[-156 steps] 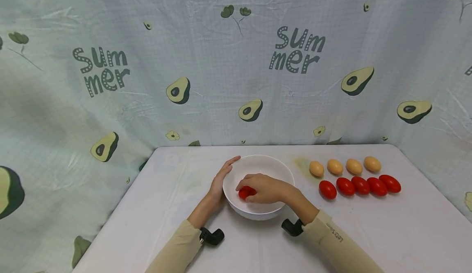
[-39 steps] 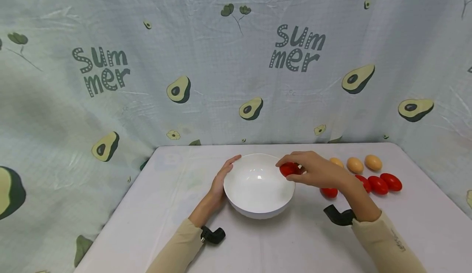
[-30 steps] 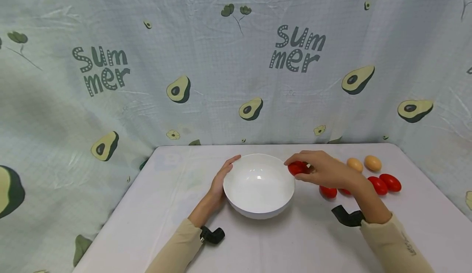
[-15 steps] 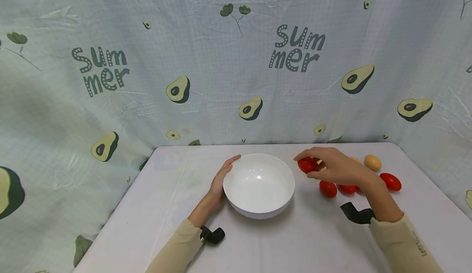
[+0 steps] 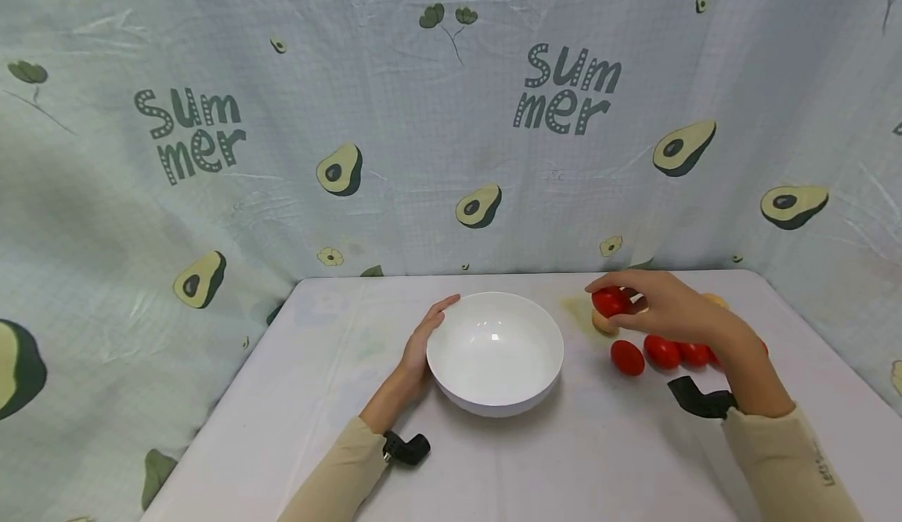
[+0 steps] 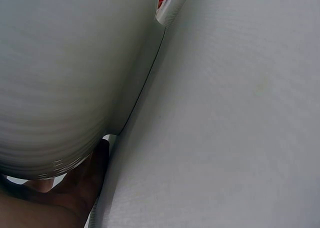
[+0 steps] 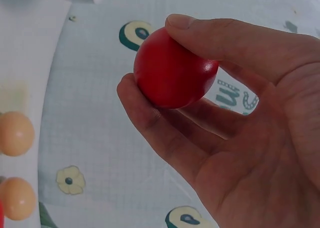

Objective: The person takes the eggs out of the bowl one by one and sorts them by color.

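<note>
A white bowl point(image 5: 495, 405) stands on the table, its white inner surface in view. My left hand point(image 5: 421, 343) rests against the bowl's left side, fingers stretched along the outer wall; in the left wrist view that hand point(image 6: 82, 188) is dark under the bowl's curved side. My right hand point(image 5: 665, 304), right of the bowl, pinches a red egg point(image 5: 610, 301) between thumb and fingers, above a tan egg point(image 5: 603, 323). Up close, the right wrist view has the smooth, glossy red egg point(image 7: 172, 70) held at the fingertips.
Several red eggs lie in a row, the nearest red egg point(image 5: 627, 358) left of the rest; the right forearm partly covers them. Behind, another tan egg point(image 5: 715, 300) peeks past the hand. A printed cloth point(image 5: 409, 115) hangs behind the table point(image 5: 338, 397).
Held inside the bowl about five seconds ago, the red egg has left it and travelled right and slightly back in my right hand, over the tan eggs. The left hand stays put.
</note>
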